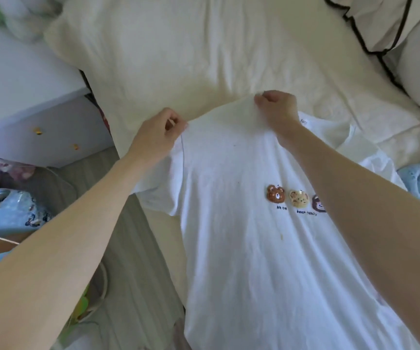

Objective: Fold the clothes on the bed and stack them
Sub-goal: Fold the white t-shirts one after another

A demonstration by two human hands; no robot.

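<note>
While the bed (203, 46) lies crosswise ahead of me, the white T-shirt (241, 248) runs lengthwise from my body toward its far shoulder edge. My left hand (158, 132) and right hand (275, 107) each pinch that edge, the left nearer the sleeve, lifting it clear.

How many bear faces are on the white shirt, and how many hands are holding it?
Bear faces on the white shirt: 3, brown, tan and a dark one partly hidden by the arm
Hands pinching the shirt's edge: 2, left hand and right hand
Total: 5
</note>
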